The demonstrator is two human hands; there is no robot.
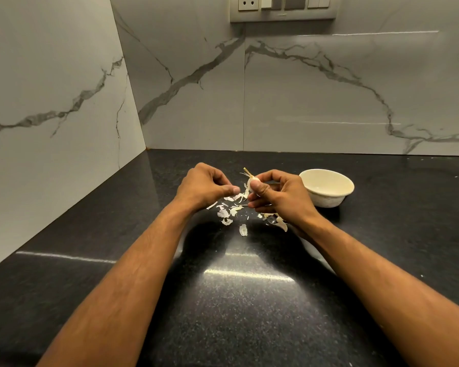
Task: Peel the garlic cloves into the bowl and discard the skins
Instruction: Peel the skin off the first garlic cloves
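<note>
The right hand (273, 197) grips a garlic clove (252, 184) between thumb and curled fingers, raised a little above the counter (249, 313). The clove is pale, partly stripped, with a thin yellowish stalk (247, 172) sticking up and to the far left and wisps of papery skin curling off it. Just left of it, the left hand (207, 188) has its fingers curled inward, thumb and fingertips drawn together near the clove; it may be pinching a shred of skin, but the view is too small to be sure. The two hands are close, not quite touching.

Beneath and between them lies a scatter of garlic skins (228, 211), white flakes and slivers spread on the dark speckled counter, with one larger curled piece (243, 230) nearer the person and another (282, 225) under the right wrist.

To the right of the right hand, just beside it, stands a small cream bowl (326, 190), upright on the counter. Its inside shows pale and smooth; whether any cloves lie at the bottom cannot be told from this angle.

Farther off, marble-patterned wall panels (329, 88) with grey veins rise behind the counter and along its left side, and a switch plate (284, 7) sits high on the far wall.
</note>
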